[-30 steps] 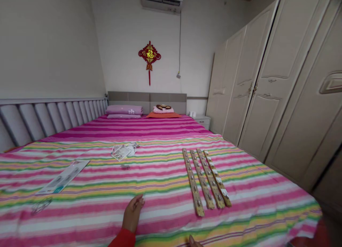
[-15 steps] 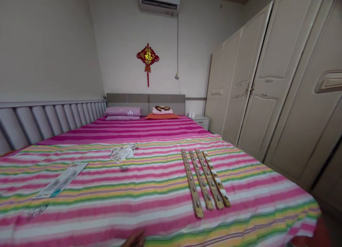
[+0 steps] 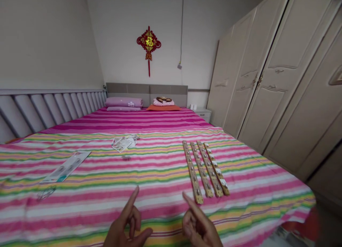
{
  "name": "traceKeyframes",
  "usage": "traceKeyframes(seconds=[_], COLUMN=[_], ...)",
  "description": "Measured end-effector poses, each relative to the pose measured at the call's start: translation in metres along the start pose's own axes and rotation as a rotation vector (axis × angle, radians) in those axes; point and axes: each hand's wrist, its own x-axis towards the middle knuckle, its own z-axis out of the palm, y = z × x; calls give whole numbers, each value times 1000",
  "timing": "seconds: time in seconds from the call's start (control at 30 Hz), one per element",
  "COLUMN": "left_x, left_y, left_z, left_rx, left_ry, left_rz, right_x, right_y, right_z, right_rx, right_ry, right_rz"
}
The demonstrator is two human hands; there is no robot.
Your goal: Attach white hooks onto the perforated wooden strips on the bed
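Observation:
My left hand (image 3: 127,220) hovers over the striped bedspread with its index finger stretched out, thumb apart and the other fingers curled; it holds nothing. To its right is my right hand (image 3: 199,222), also empty, index finger pointing forward and the rest bent. Nearest to the right hand lies a wooden strip (image 3: 192,172) with small metal fittings along it. Similar strips (image 3: 210,172) lie side by side to its right; the rightmost strip (image 3: 217,169) carries white pieces. Further left are a clear flat package (image 3: 66,167) and a thin wire-like tangle (image 3: 46,193).
The striped bedspread (image 3: 107,204) covers the near part of the bed. White papers or packets (image 3: 124,143) lie mid-bed, with a small grey piece (image 3: 126,158) before them. Folded bedding (image 3: 124,102) sits by the headboard (image 3: 133,88). A wardrobe (image 3: 240,72) lines the right side.
Both hands have come up into view with index fingers extended; before, only part of one hand showed at the bottom edge. The view has tilted downward. The strips stay in place on the bed.

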Motion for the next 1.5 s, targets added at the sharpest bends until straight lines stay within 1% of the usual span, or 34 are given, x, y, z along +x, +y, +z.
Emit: traceKeyframes(seconds=[0.03, 0.1, 0.13, 0.2, 0.3, 0.4, 0.47, 0.53, 0.63, 0.7, 0.73, 0.8, 0.87, 0.9, 0.93, 0.97, 1.0, 1.07, 1.13, 1.2, 1.27, 1.33, 1.37, 1.43, 1.5], left_x=[2, 5, 7, 12, 21, 27, 29, 30, 31, 31, 30, 26, 20, 17, 14, 11, 9, 6, 5, 5, 6, 7, 8, 10, 13], left_y=[16, 37, 42, 43, 29, 14, 9, 7, 4, -2, -7, -20, -33, -39, -44, -48, -50, -53, -54, -55, -57, -58, -57, -54, -48], left_z=[1, 4, 6, 9, 10, 9, 11, 13, 18, 19, 20, 20, 21, 22, 23, 26, 29, 36, 43, 48, 50, 51, 52, 55, 62], left_rx=[2, 14, 23, 26, -2, -12, 1, 13, 28, 43, 49, 56, 71, 80, 87, 88, 81, 46, 1, -38, -72, -106, -124, -155, -169], left_ry=[79, 161, 186, 218, 203, 126, 103, 110, 96, 74, 66, 48, 23, 15, 8, 5, 5, 2, -14, -65, -126, -152, -154, -156, -143], left_rz=[48, 114, 134, 139, 66, -4, -3, 22, 40, 34, 28, 0, -52, -78, -101, -119, -133, -153, -170, -202, -251, -298, -318, -361, -402], right_x=[5, 14, 18, 26, 37, 49, 57, 62, 59, 50, 44, 32, 23, 21, 22, 24, 27, 38, 48, 57, 62, 65, 65, 66, 65], right_y=[-19, -51, -61, -69, -58, -37, -27, -21, -13, -4, 2, 18, 35, 43, 49, 53, 56, 60, 61, 63, 66, 68, 68, 68, 67], right_z=[4, 13, 17, 23, 26, 23, 20, 17, 13, 9, 6, -4, -18, -25, -33, -40, -47, -56, -62, -64, -65, -65, -64, -57, -44], right_rx=[-38, -110, -139, -191, -240, -236, -235, -240, -223, -194, -171, -90, 71, 166, 252, 336, 421, 568, 676, 758, 832, 890, 904, 908, 910], right_ry=[8, 43, 57, 41, 13, -4, -28, -54, -46, 49, 130, 356, 588, 684, 724, 718, 666, 581, 522, 475, 398, 315, 292, 289, 307], right_rz=[-77, -192, -227, -247, -193, -107, -63, -37, -38, -51, -51, -19, 67, 133, 216, 306, 380, 422, 393, 370, 377, 377, 370, 346, 334])
